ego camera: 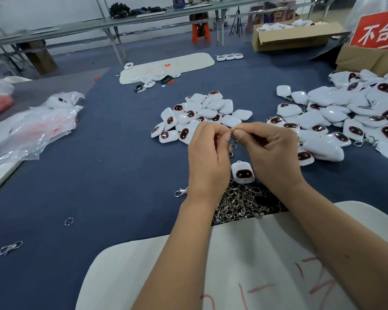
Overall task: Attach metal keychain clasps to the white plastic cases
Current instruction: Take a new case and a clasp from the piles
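Both hands met above the table and pinched one metal clasp [233, 133]. The left hand [207, 151] and right hand [270, 148] held its ring at their fingertips, and the rest hung downward. The next white case [242, 173] lay directly below the grip, loop end pointing up toward it, about equally near both hands. The spare clasps [242, 202] lay nearer the body.
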Tool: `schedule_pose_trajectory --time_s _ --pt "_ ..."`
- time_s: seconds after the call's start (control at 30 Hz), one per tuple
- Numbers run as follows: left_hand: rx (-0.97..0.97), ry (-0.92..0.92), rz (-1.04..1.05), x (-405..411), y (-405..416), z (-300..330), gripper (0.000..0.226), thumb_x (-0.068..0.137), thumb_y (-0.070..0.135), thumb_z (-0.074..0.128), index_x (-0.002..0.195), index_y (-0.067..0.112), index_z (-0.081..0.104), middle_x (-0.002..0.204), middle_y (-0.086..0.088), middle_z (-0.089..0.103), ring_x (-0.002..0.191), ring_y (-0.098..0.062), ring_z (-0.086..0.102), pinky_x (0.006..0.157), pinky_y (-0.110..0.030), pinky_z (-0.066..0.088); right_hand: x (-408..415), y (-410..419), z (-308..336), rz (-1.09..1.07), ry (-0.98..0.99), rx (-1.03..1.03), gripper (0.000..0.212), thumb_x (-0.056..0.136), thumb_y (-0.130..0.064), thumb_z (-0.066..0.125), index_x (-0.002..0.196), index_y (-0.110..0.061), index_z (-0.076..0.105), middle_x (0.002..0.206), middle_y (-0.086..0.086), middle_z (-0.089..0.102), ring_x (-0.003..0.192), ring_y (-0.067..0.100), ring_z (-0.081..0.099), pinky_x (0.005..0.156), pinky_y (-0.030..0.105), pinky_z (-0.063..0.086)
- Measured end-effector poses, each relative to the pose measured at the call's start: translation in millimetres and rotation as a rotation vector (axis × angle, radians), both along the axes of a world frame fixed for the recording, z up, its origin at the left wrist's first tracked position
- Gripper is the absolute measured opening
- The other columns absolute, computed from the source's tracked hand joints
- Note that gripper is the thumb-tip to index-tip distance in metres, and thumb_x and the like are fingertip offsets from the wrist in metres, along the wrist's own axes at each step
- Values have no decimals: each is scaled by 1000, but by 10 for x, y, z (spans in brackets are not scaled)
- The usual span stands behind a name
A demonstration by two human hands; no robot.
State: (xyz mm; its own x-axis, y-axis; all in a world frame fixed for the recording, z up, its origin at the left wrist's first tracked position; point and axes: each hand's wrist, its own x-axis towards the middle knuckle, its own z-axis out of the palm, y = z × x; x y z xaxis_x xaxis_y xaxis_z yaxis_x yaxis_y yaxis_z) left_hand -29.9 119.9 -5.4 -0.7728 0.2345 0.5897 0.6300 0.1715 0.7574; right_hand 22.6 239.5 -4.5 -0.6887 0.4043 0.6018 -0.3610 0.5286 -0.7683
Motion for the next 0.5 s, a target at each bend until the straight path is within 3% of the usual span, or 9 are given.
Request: schedule_pose_trajectory --time_s 0.13,0.3,0.33,0.4,0.5 --pt "-21 35 9 4 3 -1 13 99 -1 58 88 6 61 86 -3 59 82 -15 53 72 -16 37 -17 -4 -10 80 9 -138 25 95 -5 71 95 -29 79 90 -16 79 86 -1 71 80 14 53" --pt "-89 75 26 -13 -9 -20 13 99 -1 56 88 7 59 90 -3 57 83 -15 50 73 -20 39 -34 38 -40 116 -135 -159 16 99 -12 69 93 -23 80 79 -9 77 74 2 69 72 16 54" --pt "-104 77 31 -21 -19 -27 13 99 0 55 89 7 58 90 -3 56 83 -15 50 73 -22 40 -37 63 -42 55 -174 -105 14 100 -19 69 89 -23 78 74 -9 74 69 0 66 68 13 50" --pt "-126 73 46 -51 -46 -42 12 100 0 53 90 6 58 91 -3 56 84 -20 51 74 -31 43 -47 142 -43 -133 -279 103 31 99 -41 67 74 -24 68 62 -9 64 60 1 58 60 13 40" --pt "-152 52 92 -108 -101 -56 11 100 1 52 92 7 58 95 -4 56 86 -23 54 77 -39 46 -47 152 11 -233 -572 416 62 88 -74 53 61 -18 55 56 -5 55 59 7 50 59 32 36"
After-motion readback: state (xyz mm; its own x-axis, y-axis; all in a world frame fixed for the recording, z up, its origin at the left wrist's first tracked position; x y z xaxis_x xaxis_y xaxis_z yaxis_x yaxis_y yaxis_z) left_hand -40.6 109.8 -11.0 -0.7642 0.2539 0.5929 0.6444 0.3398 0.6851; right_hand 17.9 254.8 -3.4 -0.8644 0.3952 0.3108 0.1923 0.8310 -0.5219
